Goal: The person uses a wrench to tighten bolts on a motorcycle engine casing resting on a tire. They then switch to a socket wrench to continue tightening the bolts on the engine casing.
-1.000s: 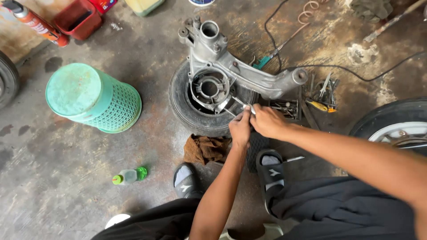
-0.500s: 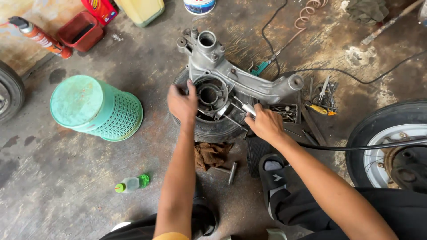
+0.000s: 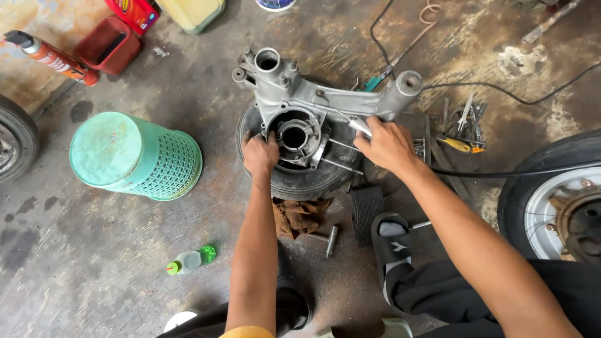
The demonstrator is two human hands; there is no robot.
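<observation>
A person worked over a grey aluminium engine crankcase [image 3: 313,106] that lay on top of a small black tyre [image 3: 300,178] on the oil-stained concrete floor [image 3: 94,263]. To the right of the crankcase, well apart, stood a larger wheel [image 3: 551,200] with a pale rim, and a second tyre [image 3: 15,144] showed at the far left edge. Left of the crankcase a green plastic basket [image 3: 134,156] lay on its side. The right hand [image 3: 388,145] rested on the casing's long arm, its fingers closed around a silvery metal tool [image 3: 360,128]. The left hand [image 3: 260,153] gripped the casing's lower left edge beside the round bore, fingers curled over the rim. Just below the tyre lay a brown rag [image 3: 300,216], with a T-shaped wrench [image 3: 328,240] beside it and a black sandal [image 3: 391,247] on the person's foot further right. A scatter of hand tools [image 3: 463,128] lay to the right of the crankcase. A small green-capped bottle [image 3: 191,258] lay below and left of it.
</observation>
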